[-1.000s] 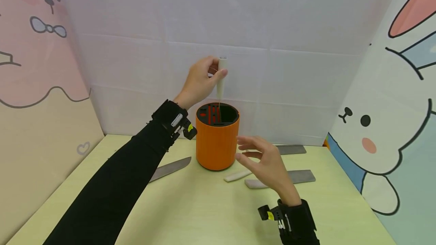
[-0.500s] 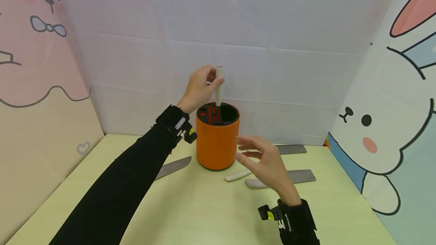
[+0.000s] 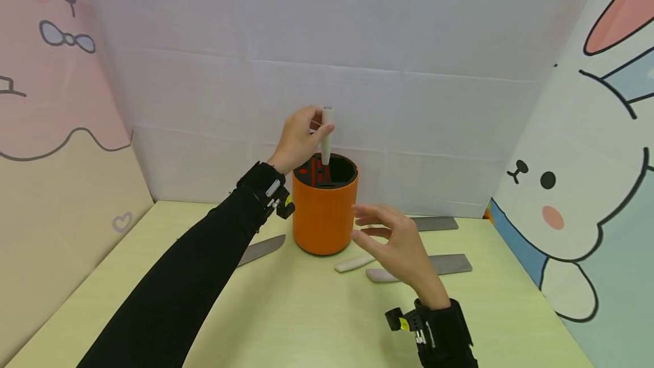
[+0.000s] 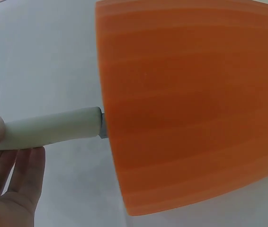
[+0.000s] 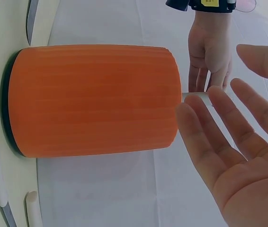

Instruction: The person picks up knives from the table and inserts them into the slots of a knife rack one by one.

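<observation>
My left hand pinches the white handle of a knife between thumb and fingers. The knife stands upright, blade down, over the slotted black top of an orange knife block. In the left wrist view just a short bit of metal shows between the handle and the block's rim; the rest of the blade is hidden inside. Beside the block's right side, my right hand hovers with loosely bent fingers, holding nothing. The right wrist view shows its palm and spread fingers overlapping the block's top end.
One knife lies left of the block, partly behind my left sleeve. Right of it lie a white-handled knife, a broad-bladed knife and a further blade, partly covered by my right hand. A white sheet hangs behind.
My left hand has moved down with the knife, and its blade has sunk into the block until the handle is near the top. My right hand has stayed in place.
</observation>
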Motion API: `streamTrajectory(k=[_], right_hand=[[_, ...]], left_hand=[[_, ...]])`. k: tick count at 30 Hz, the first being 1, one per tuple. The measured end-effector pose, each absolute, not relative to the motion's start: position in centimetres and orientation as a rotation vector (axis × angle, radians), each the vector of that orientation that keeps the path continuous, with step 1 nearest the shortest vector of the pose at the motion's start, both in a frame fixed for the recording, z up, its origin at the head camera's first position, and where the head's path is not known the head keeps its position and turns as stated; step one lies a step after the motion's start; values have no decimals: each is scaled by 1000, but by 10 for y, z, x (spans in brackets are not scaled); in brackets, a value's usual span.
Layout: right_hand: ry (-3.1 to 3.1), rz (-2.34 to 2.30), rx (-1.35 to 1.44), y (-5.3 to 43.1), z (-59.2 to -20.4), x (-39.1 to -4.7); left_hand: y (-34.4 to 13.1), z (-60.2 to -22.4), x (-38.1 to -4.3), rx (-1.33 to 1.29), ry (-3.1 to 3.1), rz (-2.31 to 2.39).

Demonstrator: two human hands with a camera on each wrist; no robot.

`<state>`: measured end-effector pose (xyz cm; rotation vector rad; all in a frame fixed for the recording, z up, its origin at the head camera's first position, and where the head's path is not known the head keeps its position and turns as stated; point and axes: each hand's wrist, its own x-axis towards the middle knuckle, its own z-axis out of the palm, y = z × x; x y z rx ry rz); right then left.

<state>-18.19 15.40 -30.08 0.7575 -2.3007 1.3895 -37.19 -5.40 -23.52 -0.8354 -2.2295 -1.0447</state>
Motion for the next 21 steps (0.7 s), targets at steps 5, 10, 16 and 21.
streamTrajectory(k=[5, 10, 16, 21], right_hand=[[-2308, 1380, 759, 154, -301, -181], [-2301, 1375, 770, 154, -301, -182], [-2298, 1370, 775, 154, -301, -182], [-2297, 1364, 774, 154, -301, -182]], left_hand=[[-53, -242, -373, -819, -2256, -1057], [-52, -243, -373, -787, -2276, -1069], [-51, -245, -374, -782, -2317, -1115], [-48, -247, -375, -770, -2344, -1136]])
